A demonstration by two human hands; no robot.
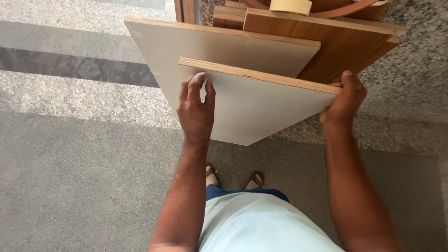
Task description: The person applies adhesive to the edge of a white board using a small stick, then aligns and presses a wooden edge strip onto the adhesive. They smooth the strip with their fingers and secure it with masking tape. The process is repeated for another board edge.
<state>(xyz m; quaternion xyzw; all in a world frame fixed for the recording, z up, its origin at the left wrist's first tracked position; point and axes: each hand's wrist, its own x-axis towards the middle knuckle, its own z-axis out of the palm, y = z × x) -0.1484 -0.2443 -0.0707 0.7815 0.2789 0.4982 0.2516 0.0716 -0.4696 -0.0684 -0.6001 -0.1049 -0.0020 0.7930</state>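
Speckled granite flooring (70, 98) with a dark polished band runs across the far left, and a plain grey stretch lies near our feet, where sandals (256, 179) show below the pale shirt. We hold the near laminated plywood panel (261, 107) between both hands, upright on its lower edge and tilted away from us, its long axis running left to right and sloping slightly down toward the right. Our left hand (196, 109) lies flat against the pale grey face with the fingertips hooked over the raw top edge near the left end; our right hand (344, 100) is clenched around the top right corner, thumb over the edge. Both hands are at the panel, one at each end, so neither is nearer. The top edge shows bare layered wood, tan and slightly rough, while the face is smooth, matte laminate. Just behind it leans a larger pale panel (210, 46) of the same make, and beyond that a brown wood-grain board (336, 46), glossy and warm-toned. A roll of cream tape (290, 6) and curved strips of brown edge banding (340, 9) sit at the far top.
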